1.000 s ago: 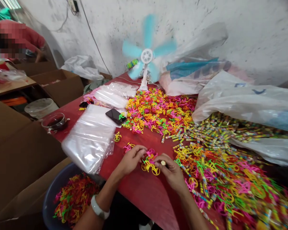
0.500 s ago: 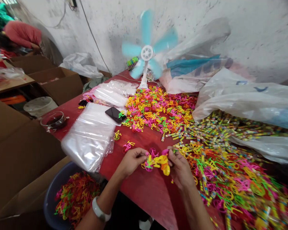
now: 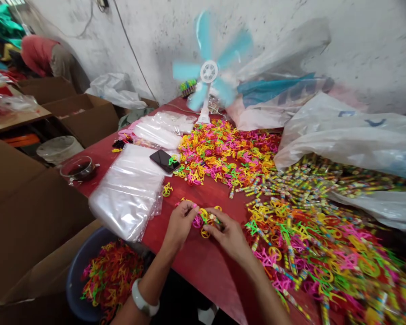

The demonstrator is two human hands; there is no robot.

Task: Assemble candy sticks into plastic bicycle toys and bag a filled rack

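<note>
Your left hand [image 3: 180,225] pinching small plastic toys [image 3: 198,221] at the fingertips, your right hand [image 3: 232,237] grasping more of them, the cluster between both hands over the red table [image 3: 203,271], a heap [image 3: 325,257] at right

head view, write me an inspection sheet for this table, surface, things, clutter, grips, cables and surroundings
Surface: red table, partly covered.
Work things: plastic bicycle pieces, heaped and loose; patterned tubes piled at right.
Clutter: smartphone on clear plastic bags; glass vessel near the left edge.
Grips: left hand and right hand at some bicycle pieces; exact hold unclear.
Cables: dark cord along the wall.
Surroundings: desk fan, blue tub holding similar pieces, cardboard boxes, bent-over person.
</note>
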